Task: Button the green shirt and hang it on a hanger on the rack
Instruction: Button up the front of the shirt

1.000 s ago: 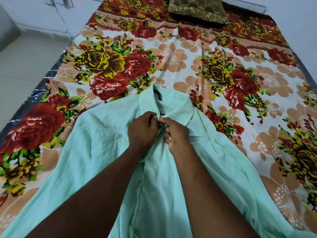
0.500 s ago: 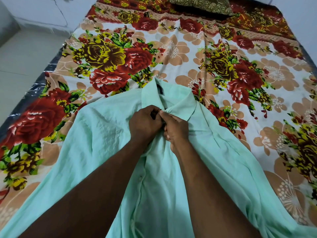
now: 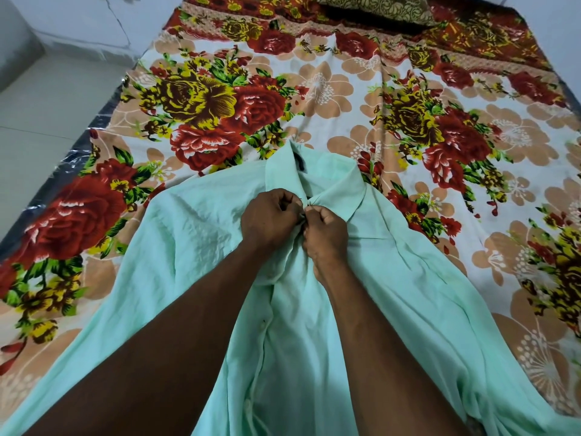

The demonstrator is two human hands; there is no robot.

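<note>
Both forearms reach toward twelve o'clock over the green shirt (image 3: 195,247). Left hand (image 3: 270,217) and right hand (image 3: 323,231) meet knuckle to knuckle, fingers curled tight, pinching the shirt's front edges below the collar (image 3: 342,190).

A bed (image 3: 103,111) covered by a floral sheet (image 3: 345,89), with a green shirt (image 3: 195,234) spread on it.

The mattress edge, wrapped in shiny dark plastic, is exposed to the left of the shirt, beside a pale tiled floor (image 3: 47,99). The sheet is printed with red and yellow roses on a cream and tan ground. The shirt is laid front up on the sheet, its collar (image 3: 342,187) turned toward the far end of the bed. Beyond the collar, at the far end, a patterned olive pillow (image 3: 377,7) is seen resting on the sheet.
</note>
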